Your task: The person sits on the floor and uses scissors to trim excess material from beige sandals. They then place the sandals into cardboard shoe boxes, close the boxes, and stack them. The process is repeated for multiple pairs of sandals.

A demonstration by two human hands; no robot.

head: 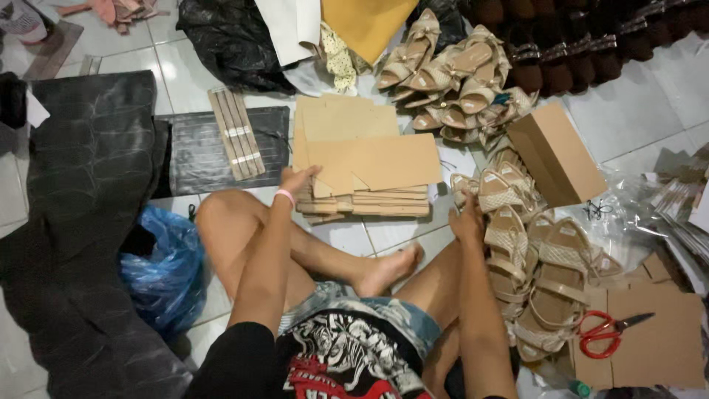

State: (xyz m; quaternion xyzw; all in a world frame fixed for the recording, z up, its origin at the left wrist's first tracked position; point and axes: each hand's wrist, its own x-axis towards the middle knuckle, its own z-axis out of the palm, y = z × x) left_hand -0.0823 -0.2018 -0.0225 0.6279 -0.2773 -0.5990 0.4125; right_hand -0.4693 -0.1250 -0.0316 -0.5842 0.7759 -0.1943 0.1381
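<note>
Near the middle of the frame the left hand (298, 179) rests with fingers spread loosely on the left edge of a stack of flat cardboard box blanks (365, 159), touching the top sheet without a firm grip; a pink band sits on that wrist. The stack lies on the white tiled floor (635, 111) just above the person's crossed bare legs. To the right of centre the right hand (467, 219) reaches down to a beige woven sandal (501, 193) at the near end of a row of such sandals; its fingers curl toward the sandal, but whether they grasp it cannot be told from this angle. An assembled brown cardboard box (555, 154) lies tilted just right of that row, and a heap of beige bow sandals (450, 74) sits in the upper centre-right. Red-handled scissors (609, 330) lie on a flat cardboard sheet at the lower right. A blue plastic bag (166, 270) sits at the lower left beside dark sheet material, and a black bag (233, 37) lies at the upper left centre
</note>
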